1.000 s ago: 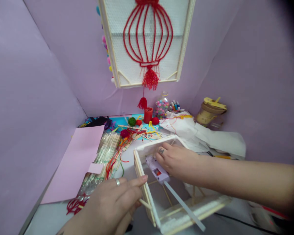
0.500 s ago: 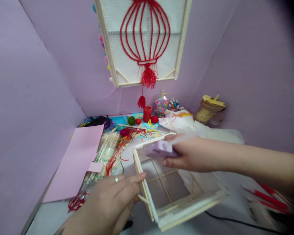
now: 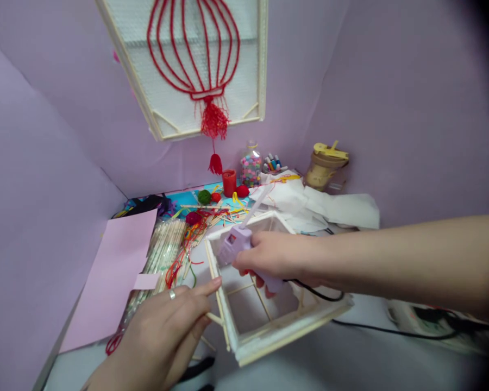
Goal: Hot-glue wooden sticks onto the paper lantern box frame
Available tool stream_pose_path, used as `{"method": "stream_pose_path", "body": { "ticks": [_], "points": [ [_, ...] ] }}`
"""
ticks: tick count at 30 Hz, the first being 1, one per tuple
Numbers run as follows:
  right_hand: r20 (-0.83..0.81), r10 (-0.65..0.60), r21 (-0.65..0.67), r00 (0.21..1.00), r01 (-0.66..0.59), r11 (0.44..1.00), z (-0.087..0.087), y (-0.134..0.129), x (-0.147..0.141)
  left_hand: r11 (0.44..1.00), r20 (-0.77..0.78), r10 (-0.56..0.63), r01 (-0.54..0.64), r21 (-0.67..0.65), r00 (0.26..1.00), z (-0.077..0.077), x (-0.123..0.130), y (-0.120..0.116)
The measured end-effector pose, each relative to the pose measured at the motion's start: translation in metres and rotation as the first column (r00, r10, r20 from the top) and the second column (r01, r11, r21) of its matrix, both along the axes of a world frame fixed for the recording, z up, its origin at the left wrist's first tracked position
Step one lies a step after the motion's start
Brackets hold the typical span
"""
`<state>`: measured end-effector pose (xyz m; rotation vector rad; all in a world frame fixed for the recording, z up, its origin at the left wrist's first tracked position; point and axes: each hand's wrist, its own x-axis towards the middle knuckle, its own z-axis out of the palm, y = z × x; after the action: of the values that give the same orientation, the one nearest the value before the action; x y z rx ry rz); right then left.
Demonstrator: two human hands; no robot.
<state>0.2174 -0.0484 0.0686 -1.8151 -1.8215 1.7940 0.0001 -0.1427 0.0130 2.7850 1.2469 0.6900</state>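
In my right hand (image 3: 269,258) is a lilac hot glue gun (image 3: 237,245), with a translucent glue stick rising from its back and a black cord trailing behind. Its nose is over the left inner side of a box-like frame (image 3: 287,341) of thin wooden sticks and white edging; whether the tip touches cannot be seen. My left hand (image 3: 163,326), a ring on one finger, grips the frame's left side. Its index fingertip rests on the top edge, and a short stick (image 3: 214,317) pokes out near the fingers. Crossed sticks show inside the frame.
Bagged wooden sticks (image 3: 155,260) and pink card (image 3: 110,282) lie left. Behind are tangled yarn (image 3: 179,258), a red candle (image 3: 229,183), a jar of pompoms (image 3: 251,165) and white cloth (image 3: 338,206). A red lantern panel (image 3: 244,60) hangs above. A cord (image 3: 391,326) runs right.
The glue gun has turned more upright and moved toward the frame's left side. My left hand keeps its hold. The whole view has shifted, moving the scene leftward.
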Motion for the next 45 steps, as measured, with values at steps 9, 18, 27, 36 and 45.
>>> {"method": "stream_pose_path", "body": {
  "ticks": [9, 18, 27, 36, 45],
  "points": [
    [0.182, 0.147, 0.095, 0.972, -0.166, 0.981, -0.011, 0.009, -0.004, 0.998, 0.012, -0.008, 0.009, -0.061, 1.000, -0.002, -0.002, 0.001],
    [0.176, 0.160, 0.132, 0.971, -0.185, 0.974, -0.018, 0.007, -0.006, 0.998, 0.026, 0.011, -0.009, -0.064, 1.000, 0.001, 0.001, 0.000],
    [0.157, 0.138, 0.151, 0.978, -0.162, 0.975, -0.028, 0.010, -0.006, 0.999, 0.040, -0.009, 0.011, -0.053, 0.999, 0.001, 0.002, 0.001],
    [0.140, 0.168, 0.140, 0.976, -0.187, 0.972, -0.028, 0.011, -0.006, 0.999, 0.050, -0.008, 0.011, -0.052, 0.999, 0.002, 0.002, 0.000],
    [0.137, 0.159, 0.136, 0.978, -0.178, 0.975, -0.026, 0.011, -0.005, 0.999, 0.050, -0.008, 0.010, -0.045, 0.999, 0.003, 0.003, 0.001]
  ]
}}
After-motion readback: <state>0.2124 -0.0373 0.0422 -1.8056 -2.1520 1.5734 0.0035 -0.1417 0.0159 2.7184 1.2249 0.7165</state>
